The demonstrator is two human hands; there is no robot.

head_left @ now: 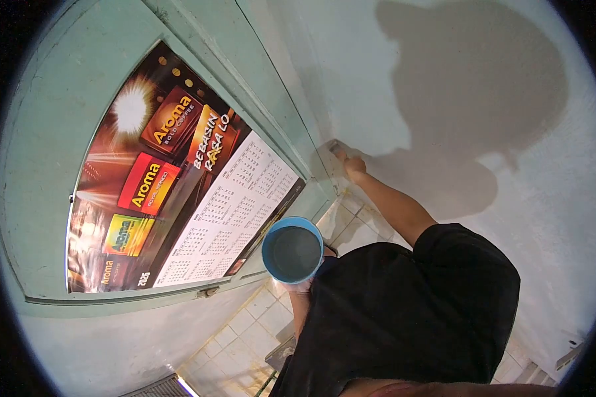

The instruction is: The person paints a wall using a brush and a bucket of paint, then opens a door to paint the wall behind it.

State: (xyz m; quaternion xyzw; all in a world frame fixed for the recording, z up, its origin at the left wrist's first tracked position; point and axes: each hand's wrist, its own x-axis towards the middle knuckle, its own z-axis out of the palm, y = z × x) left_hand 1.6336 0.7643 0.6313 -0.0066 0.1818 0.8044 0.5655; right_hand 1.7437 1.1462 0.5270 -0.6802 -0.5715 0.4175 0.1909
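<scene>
My left hand (pixel 300 286) is around the lower side of a round blue bucket (pixel 266 250) with smooth grey material inside. Most of its fingers are hidden below the bucket. Up against the pale wall (pixel 351 66), my right hand (pixel 355 169) is closed around a small flat tool (pixel 335 146). The tool's flat end touches or nearly touches the wall beside the green door frame (pixel 291 112).
A green door (pixel 53 132) at the left bears a large calendar poster (pixel 212 212). A metal latch (pixel 208 292) sits at its edge. Pale floor tiles (pixel 245 324) lie below. A large shadow falls on the right wall.
</scene>
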